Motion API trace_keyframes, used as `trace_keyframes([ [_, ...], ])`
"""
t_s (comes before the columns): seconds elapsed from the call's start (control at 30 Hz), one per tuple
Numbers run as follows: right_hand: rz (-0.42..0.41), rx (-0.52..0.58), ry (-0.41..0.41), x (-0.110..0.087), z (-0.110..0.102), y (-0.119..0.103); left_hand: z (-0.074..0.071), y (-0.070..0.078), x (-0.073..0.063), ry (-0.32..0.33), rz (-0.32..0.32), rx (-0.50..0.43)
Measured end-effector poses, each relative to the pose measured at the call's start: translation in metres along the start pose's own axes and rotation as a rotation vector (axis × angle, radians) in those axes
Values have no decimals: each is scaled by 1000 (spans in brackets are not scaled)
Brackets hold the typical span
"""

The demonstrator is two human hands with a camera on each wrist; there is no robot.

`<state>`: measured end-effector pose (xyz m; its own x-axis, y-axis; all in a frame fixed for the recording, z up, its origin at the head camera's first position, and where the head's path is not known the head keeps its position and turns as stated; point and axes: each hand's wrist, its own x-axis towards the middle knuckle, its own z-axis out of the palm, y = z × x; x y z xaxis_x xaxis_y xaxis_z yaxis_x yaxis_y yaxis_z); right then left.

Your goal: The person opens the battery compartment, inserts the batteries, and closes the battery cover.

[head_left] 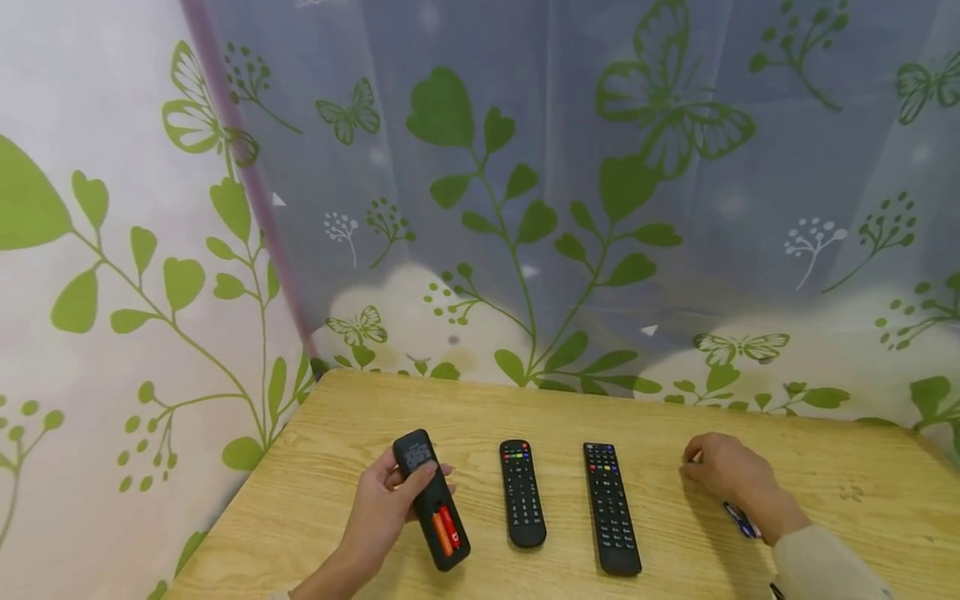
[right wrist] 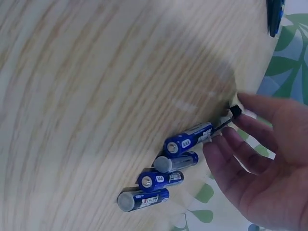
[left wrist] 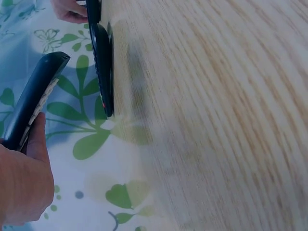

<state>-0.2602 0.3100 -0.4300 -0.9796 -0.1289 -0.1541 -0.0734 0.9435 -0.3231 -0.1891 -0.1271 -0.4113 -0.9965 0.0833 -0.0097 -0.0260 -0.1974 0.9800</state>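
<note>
My left hand point(head_left: 378, 508) holds a black remote control point(head_left: 426, 471) by its sides, back facing up, thumb across it. Its battery bay is uncovered, with two red-orange batteries point(head_left: 446, 531) lying inside. In the left wrist view, that remote point(left wrist: 33, 98) shows from the side, above the table. My right hand point(head_left: 735, 475) is low over the table on the right. Its thumb and a finger pinch a small, thin black piece point(right wrist: 235, 111), mostly hidden from the head view. Several blue batteries point(right wrist: 161, 179) lie in a row beside these fingers.
Two more black remotes lie buttons up between my hands, a shorter one point(head_left: 522, 493) and a longer one point(head_left: 612, 508). Behind the wooden table point(head_left: 420, 400) hangs a curtain point(head_left: 570, 208) with green leaves and butterflies. Similar patterned fabric point(head_left: 127, 358) covers the left side.
</note>
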Motion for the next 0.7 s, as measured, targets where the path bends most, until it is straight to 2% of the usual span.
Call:
trace_keyframes([
  [0.3,0,91,-30,-6,-2,2,0,-2,2,33,-9,-2],
  [0.7,-57,-6,-58,-6,-5,2,-6,-4,1,55,-20,-21],
])
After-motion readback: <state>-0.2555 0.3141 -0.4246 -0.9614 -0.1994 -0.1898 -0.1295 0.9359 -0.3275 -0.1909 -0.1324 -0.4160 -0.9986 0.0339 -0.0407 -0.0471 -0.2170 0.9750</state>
